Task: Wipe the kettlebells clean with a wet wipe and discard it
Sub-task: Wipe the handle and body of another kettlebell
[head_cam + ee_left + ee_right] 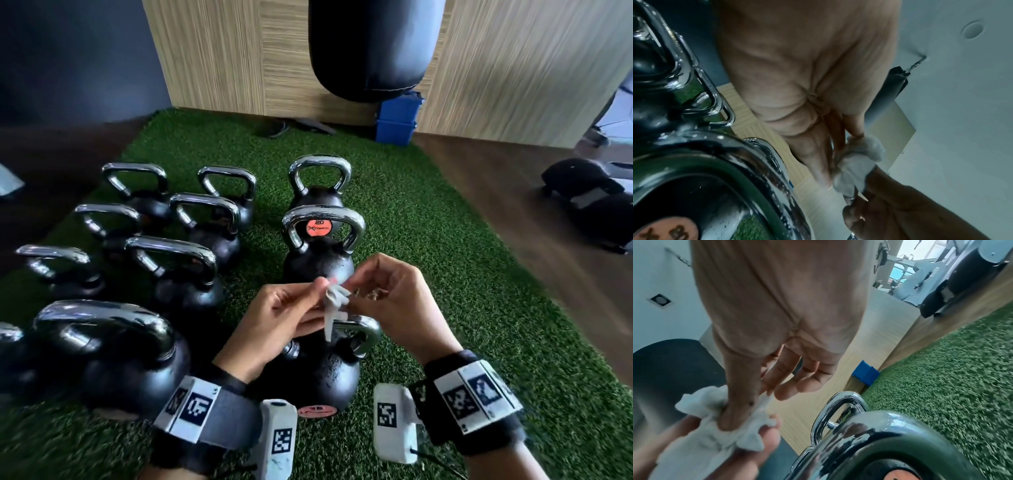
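Turf (445,240); wet wipe (334,301) between hands

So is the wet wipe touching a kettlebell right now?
No, both the left hand and right hand hold the wet wipe up above the nearest kettlebell.

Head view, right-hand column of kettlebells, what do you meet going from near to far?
Nearest kettlebell → wet wipe held between left hand and right hand → kettlebell marked 20 → farthest kettlebell → blue bin.
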